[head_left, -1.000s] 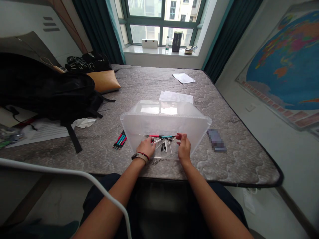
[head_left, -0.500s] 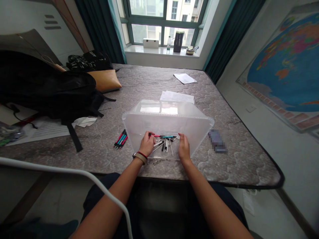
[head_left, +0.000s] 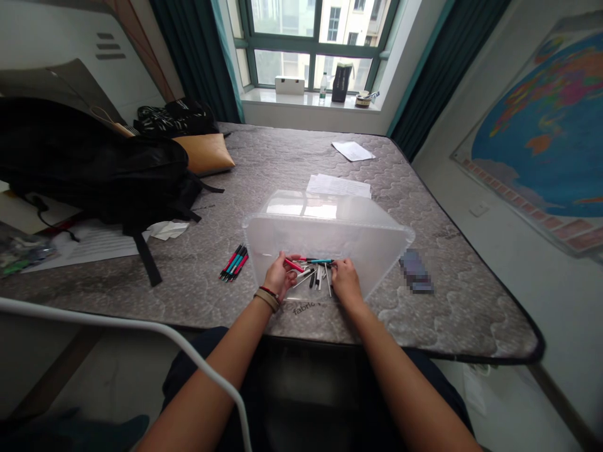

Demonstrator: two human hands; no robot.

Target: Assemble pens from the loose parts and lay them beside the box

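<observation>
"Where are the pens?"

"A clear plastic bin (head_left: 377,245) lies tipped on a mattress (head_left: 461,307), mouth towards the wearer. Loose white and black pens (head_left: 319,276) and a teal pen (head_left: 321,261) lie inside; a red and teal row (head_left: 234,262) lies outside, to the left."

"And the hands?"

"The left hand (head_left: 279,276) pinches a red pen (head_left: 294,265). The right hand's (head_left: 346,282) fingertips are at the teal pen's dark end; I can't tell whether they grip."

"Any handling advice?"

"I'd hold the red pen firmly and clear of the jumble, and grip the teal one nearer its middle so it doesn't swivel."
</observation>
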